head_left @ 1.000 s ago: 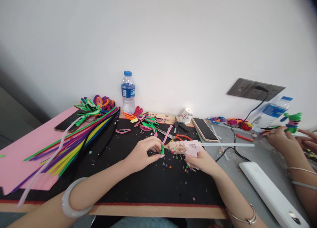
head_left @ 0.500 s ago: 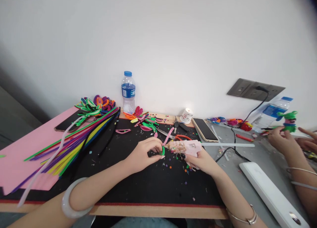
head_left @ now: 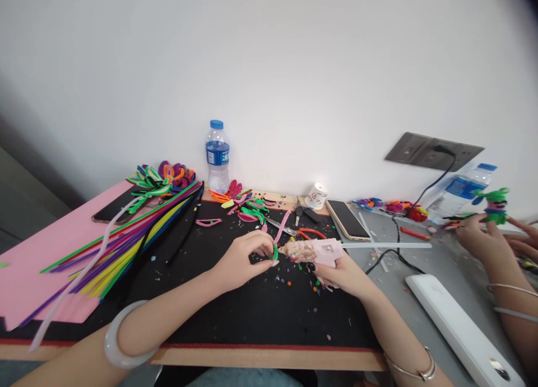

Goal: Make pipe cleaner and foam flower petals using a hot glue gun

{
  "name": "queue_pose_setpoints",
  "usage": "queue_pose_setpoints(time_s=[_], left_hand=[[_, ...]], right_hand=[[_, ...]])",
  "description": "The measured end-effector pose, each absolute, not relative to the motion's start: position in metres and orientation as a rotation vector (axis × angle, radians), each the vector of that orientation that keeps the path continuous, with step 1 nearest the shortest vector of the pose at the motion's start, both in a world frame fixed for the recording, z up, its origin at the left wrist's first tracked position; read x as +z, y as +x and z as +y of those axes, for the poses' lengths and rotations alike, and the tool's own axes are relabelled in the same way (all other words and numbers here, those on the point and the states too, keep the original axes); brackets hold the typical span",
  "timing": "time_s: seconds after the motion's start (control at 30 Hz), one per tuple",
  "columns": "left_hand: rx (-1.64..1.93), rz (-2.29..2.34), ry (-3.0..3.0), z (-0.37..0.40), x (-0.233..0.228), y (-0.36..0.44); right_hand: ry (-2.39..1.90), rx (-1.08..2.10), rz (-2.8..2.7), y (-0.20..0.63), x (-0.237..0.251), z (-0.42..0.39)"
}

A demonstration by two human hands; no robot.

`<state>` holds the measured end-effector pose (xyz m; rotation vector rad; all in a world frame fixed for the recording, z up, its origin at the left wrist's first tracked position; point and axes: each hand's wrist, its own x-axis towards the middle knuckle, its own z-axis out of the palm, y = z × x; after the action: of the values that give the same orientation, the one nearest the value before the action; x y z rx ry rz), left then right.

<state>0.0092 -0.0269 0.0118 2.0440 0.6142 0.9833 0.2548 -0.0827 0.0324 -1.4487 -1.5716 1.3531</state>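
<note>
My left hand pinches a small green pipe-cleaner loop with a pink pipe cleaner rising from it, above the black mat. My right hand grips a pink hot glue gun, its nozzle pointing left and touching the green loop. A clear glue stick sticks out of the gun's back toward the right.
A bundle of long coloured pipe cleaners lies left on the mat and pink sheet. Water bottle, scissors, phone, lit candle stand behind. Another person's hands hold a green figure at right. A white box lies near right.
My hands stay almost still with the glue gun on the green loop. The other person's green figure shifted slightly at the right edge.
</note>
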Motion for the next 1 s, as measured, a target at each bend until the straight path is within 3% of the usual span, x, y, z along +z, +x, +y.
queue_pose_setpoints(time_s=[1.0], left_hand=[[0.997,0.657,1.997,-0.0270,0.0119,0.0090]], right_hand=[[-1.476,1.374,-1.571,0.2518,0.0358,-0.0835]])
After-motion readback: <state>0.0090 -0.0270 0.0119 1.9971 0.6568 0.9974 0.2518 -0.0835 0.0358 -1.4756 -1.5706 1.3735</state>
